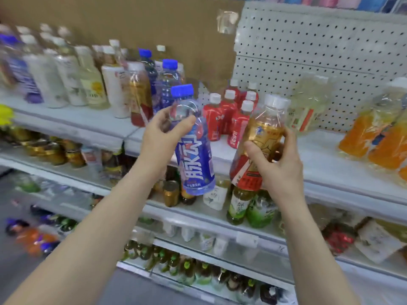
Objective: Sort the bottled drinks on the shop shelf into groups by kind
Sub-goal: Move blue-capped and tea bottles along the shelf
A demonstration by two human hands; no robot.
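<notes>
My left hand (pixel 161 137) grips a blue-capped bottle with a blue label (pixel 196 157) around its neck, held in the air in front of the top shelf (pixel 72 122). My right hand (pixel 277 160) holds a white-capped amber tea bottle with a red and gold label (pixel 261 137) by its middle, tilted slightly left. Behind them on the shelf stand several red bottles with white caps (pixel 229 113), two more blue-capped bottles (pixel 168 82), and a mixed row of white and pale bottles (pixel 66 78) to the left.
Orange drink bottles (pixel 374 137) stand at the right end of the top shelf, in front of a white pegboard (pixel 319 47). Brown cardboard (pixel 132 20) backs the left part. Lower shelves hold green tea bottles (pixel 248 208), cans and several other drinks.
</notes>
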